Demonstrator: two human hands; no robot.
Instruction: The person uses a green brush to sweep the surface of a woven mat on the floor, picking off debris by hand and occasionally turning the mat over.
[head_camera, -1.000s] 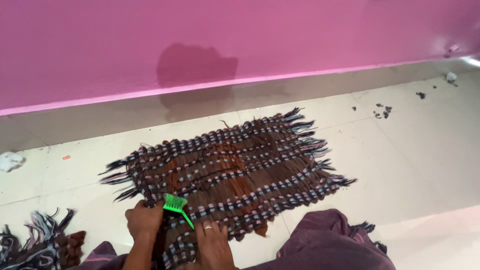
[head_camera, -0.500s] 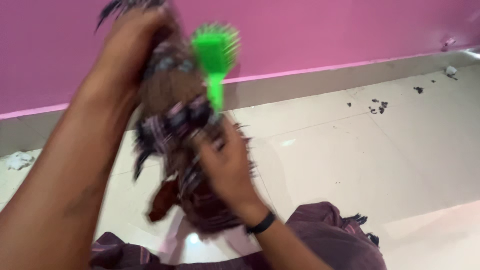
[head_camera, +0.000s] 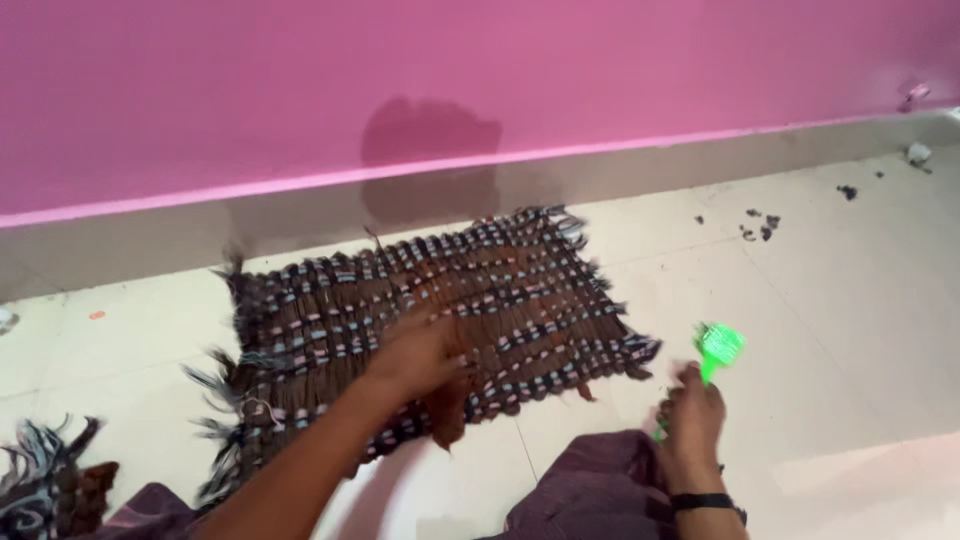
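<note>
Both hands are down: my left hand lies spread and flat on the woven mat, touching its near edge. Just beside the mat's right corner, my right hand is closed around the green brush.

Bare floor lies open right of the mat; the pink wall blocks behind, scattered scraps near it.
</note>
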